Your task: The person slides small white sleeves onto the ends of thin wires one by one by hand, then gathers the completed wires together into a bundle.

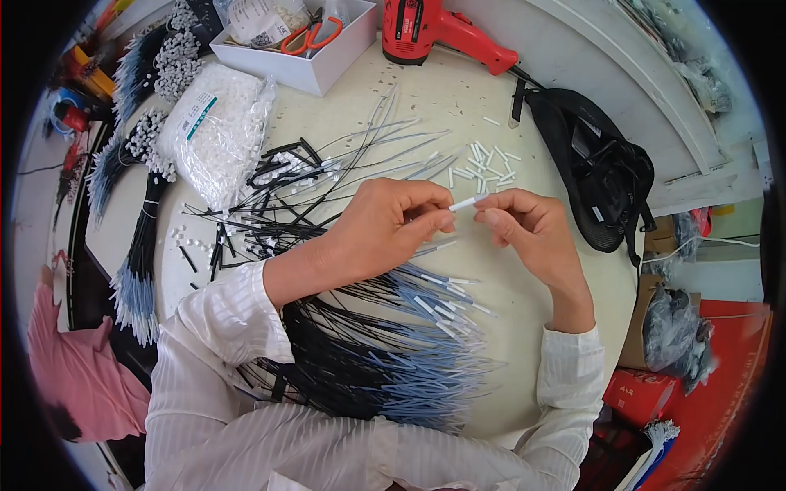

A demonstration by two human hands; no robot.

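Between my two hands is a small white tube [467,203], held level above the table. My left hand [393,225] pinches its left end, where a thin wire may meet it; the fingers hide that part. My right hand [528,233] pinches the right end between thumb and forefinger. Beneath and in front of my hands lies a large bundle of black and blue-grey wires [368,352], some ending in white tubes [446,311]. Loose white tubes [489,168] are scattered just beyond my right hand. Short black tubes [282,164] and small white connectors lie left of my left hand.
A bag of white connectors [217,131] and tied wire bundles [143,237] lie left. At the back are a white box [327,61] with orange-handled scissors [311,37] and a red heat gun [417,33]. A black bag [594,164] lies right. A person in pink [82,368] is far left.
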